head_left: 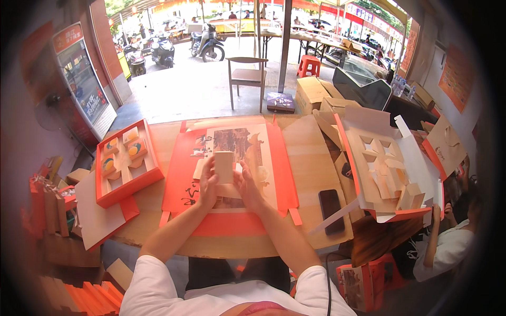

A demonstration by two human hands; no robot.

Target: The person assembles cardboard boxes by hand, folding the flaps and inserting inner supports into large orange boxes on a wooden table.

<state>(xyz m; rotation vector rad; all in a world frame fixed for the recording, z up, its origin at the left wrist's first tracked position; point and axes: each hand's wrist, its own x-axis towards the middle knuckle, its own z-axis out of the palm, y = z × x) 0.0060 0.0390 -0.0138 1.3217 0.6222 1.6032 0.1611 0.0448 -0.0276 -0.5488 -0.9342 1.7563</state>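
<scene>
Over the middle of the table I hold a small light-brown cardboard box [224,168] upright between both hands. My left hand [208,184] grips its left side, while my right hand [247,187] is closed against its right side. Below them lies a flat red sheet of box card [182,152] with a printed picture panel and folded edge flaps. Part of a pale small piece [200,169] shows beside my left fingers; my hand hides the rest. To the left stands an open red gift box [132,185] with a cardboard insert holding several small printed pieces.
A black phone [330,203] lies on the wooden table [311,158] at right. Beyond it, another open box [377,158] with an insert stands near a co-worker's arm [433,237]. Cartons [311,94], a wooden chair [247,76] and a glass-door fridge [84,79] stand farther off.
</scene>
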